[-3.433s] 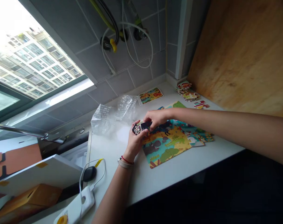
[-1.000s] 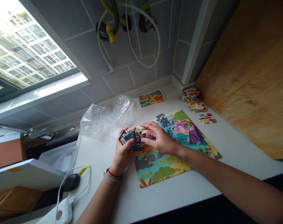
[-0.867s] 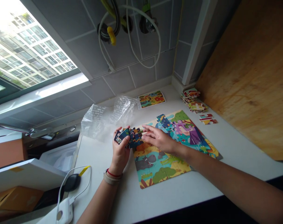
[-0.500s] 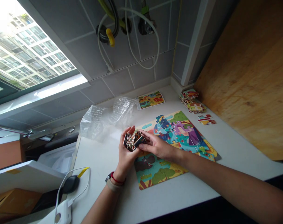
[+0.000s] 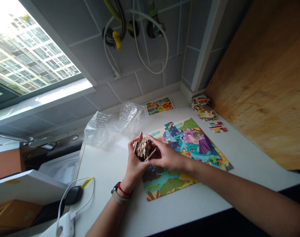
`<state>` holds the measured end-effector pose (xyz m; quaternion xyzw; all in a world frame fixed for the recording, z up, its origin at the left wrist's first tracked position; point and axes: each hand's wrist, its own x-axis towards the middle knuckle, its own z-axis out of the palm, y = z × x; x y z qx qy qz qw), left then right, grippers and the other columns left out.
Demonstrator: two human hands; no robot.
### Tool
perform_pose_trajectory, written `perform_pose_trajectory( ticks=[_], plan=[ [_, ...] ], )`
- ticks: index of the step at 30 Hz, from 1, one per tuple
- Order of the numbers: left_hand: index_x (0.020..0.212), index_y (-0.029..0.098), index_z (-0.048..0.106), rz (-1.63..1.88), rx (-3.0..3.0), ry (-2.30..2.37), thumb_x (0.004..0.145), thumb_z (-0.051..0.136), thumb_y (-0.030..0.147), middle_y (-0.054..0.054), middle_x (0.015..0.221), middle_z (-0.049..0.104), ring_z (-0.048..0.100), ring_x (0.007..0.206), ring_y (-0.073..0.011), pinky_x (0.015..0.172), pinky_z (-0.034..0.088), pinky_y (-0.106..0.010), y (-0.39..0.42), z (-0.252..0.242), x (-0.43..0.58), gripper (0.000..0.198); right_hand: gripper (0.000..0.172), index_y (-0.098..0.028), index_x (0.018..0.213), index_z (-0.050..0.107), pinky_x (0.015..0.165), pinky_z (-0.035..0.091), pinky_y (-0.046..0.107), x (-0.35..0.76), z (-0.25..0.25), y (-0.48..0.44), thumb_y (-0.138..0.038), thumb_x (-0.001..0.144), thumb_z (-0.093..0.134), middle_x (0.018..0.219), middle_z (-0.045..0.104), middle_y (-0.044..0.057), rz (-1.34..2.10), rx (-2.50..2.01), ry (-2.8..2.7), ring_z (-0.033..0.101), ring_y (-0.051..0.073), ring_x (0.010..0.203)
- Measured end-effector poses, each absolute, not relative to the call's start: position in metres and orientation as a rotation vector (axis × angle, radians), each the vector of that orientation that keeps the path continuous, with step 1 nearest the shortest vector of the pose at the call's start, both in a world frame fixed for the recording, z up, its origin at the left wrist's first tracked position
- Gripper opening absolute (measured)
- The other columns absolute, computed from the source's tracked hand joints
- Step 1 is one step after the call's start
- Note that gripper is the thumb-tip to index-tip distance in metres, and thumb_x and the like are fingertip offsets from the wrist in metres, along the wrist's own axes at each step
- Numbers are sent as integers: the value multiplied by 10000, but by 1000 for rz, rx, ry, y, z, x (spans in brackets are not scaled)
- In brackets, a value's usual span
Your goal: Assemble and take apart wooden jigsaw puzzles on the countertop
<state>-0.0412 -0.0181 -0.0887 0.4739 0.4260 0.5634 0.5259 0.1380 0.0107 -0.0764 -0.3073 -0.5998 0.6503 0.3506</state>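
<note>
A thick stack of jigsaw puzzle pieces [image 5: 143, 148] is held between my two hands, its edges facing up. My left hand [image 5: 134, 161] cups it from the left and below, a watch and red band at the wrist. My right hand [image 5: 166, 154] closes on the stack's right side, where one piece leans away from the others. Beneath my hands lies a colourful animal puzzle [image 5: 173, 182], largely joined, with a hippo and an elephant on it. My right forearm crosses over it and hides part of its middle.
A heap of puzzle pieces [image 5: 203, 107] and a few loose pieces [image 5: 218, 127] lie near the wooden board [image 5: 260, 85]. A picture card [image 5: 159, 106] and crumpled clear plastic bags [image 5: 100, 130] are at the back. A white power strip with cable [image 5: 66, 225] sits front left.
My right hand has closed in further around the right side of the stack. The pieces have turned so their edges stand more upright. The puzzle on the table stays put.
</note>
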Motion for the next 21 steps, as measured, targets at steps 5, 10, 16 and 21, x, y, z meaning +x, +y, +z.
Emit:
perform_pose_trajectory(
  ticks=[5, 10, 16, 21],
  plan=[
    [1227, 247, 603, 1270, 1262, 1109, 514, 1047, 322, -187, 1682, 377, 549, 1411, -394, 1146, 485, -456, -15, -91, -48, 844, 819, -233, 1528, 524, 1123, 500, 489, 142, -73, 14, -380, 802, 874, 1418, 672, 137, 1457, -905, -1786, 658, 339, 1278],
    [1275, 230, 718, 1251, 1481, 1304, 503, 1035, 442, -170, 1515, 519, 459, 1455, -439, 1216, 389, -513, -10, -90, -56, 861, 805, -224, 1536, 514, 1082, 527, 462, 146, -69, 16, -367, 822, 856, 1393, 691, 140, 1313, -953, -1914, 688, 331, 1232],
    [1658, 299, 207, 1205, 1482, 1221, 678, 952, 504, -110, 1314, 629, 677, 1198, -329, 1072, 533, -497, -12, -99, -55, 1248, 880, -311, 1663, 317, 1280, 316, 574, 148, -77, 17, -438, 922, 774, 1641, 488, 107, 1122, -903, -2127, 365, 358, 1571],
    [1497, 286, 297, 1126, 1517, 1247, 707, 940, 404, -124, 1312, 663, 703, 1173, -324, 1012, 576, -490, -15, -104, -56, 1026, 833, -239, 1655, 349, 1314, 221, 612, 149, -85, 19, -563, 965, 686, 1752, 247, 142, 956, -986, -2255, 149, 368, 1639]
  ],
)
